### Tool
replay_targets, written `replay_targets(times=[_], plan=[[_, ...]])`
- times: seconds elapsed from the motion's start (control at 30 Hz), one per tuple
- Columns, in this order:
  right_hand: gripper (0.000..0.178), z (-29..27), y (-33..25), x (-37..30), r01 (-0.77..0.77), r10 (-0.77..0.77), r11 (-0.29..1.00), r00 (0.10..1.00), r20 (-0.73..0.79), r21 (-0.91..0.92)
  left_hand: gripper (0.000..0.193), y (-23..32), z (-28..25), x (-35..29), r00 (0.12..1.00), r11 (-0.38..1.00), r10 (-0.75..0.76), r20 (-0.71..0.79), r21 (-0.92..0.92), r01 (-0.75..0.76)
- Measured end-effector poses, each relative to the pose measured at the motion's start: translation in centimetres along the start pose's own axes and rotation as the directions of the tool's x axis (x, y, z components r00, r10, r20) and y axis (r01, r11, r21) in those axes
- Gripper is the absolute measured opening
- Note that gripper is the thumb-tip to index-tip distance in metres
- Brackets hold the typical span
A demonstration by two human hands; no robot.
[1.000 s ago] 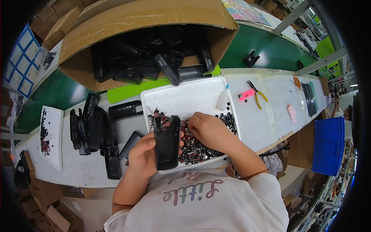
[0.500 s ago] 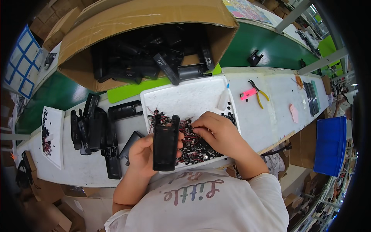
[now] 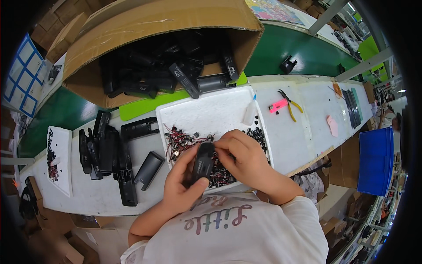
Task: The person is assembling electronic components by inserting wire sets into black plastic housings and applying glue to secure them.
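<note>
My left hand (image 3: 182, 180) is closed around a black plastic housing (image 3: 203, 163), now turned so its narrow side with pale print faces up. At the housing's far end, the fingertips of my right hand (image 3: 246, 154) are pinched together. Whatever lies between those fingertips is too small or hidden to make out. Both hands are over a white foam tray (image 3: 189, 105). In it lie small parts with red and black wires (image 3: 178, 141), tiny black pieces (image 3: 257, 137) and a clear bottle with a blue needle tip (image 3: 250, 112).
A cardboard box (image 3: 162, 22) full of black housings stands behind the tray. More housings (image 3: 105, 149) are heaped to the left, with a lone one (image 3: 149, 170) beside them. Farther left is a small white tray (image 3: 65, 154). Yellow-handled pliers (image 3: 292, 107) and a pink lighter (image 3: 278, 105) lie right.
The left hand has rolled the housing from its open face onto its narrow side and moved it right, up to the right hand. My right fingers have left the part pile and met the housing's end.
</note>
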State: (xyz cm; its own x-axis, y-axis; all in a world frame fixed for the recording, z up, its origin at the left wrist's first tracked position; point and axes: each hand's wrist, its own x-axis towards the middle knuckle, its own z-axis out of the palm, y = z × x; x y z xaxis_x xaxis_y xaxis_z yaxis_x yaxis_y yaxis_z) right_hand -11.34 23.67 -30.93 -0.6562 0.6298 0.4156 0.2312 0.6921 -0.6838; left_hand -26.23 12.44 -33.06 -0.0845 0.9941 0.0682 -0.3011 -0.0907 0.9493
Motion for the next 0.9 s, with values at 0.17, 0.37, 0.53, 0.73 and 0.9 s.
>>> replay_targets(times=[0.17,0.37,0.53,0.73,0.9], plan=[[0.019,0.0,-0.3,-0.1,0.02,-0.02,1.0,1.0,-0.022,-0.015,0.057,0.2,-0.9,-0.1,0.959,0.907,-0.282,0.006,-0.323,0.269],[0.02,-0.7,-0.5,-0.1,-0.004,-0.001,0.997,0.998,0.07,0.078,0.061,-0.1,-1.9,0.5,0.913,0.668,-0.402,0.072,-0.658,0.347],[0.019,-1.0,0.1,0.1,0.029,-0.033,0.998,0.997,0.063,0.064,0.063,0.0,-2.1,0.6,0.898,0.616,-0.406,0.171,-0.675,0.406],[0.012,-0.5,0.5,0.0,-0.107,0.104,0.991,0.994,0.042,0.081,0.059,-0.1,-1.9,0.3,0.929,0.713,-0.342,0.142,-0.604,0.355],[0.013,-0.8,-1.0,0.0,-0.194,0.176,0.959,0.979,0.101,0.208,0.062,-0.1,-0.7,0.2,0.974,0.812,-0.222,0.038,-0.546,0.206]])
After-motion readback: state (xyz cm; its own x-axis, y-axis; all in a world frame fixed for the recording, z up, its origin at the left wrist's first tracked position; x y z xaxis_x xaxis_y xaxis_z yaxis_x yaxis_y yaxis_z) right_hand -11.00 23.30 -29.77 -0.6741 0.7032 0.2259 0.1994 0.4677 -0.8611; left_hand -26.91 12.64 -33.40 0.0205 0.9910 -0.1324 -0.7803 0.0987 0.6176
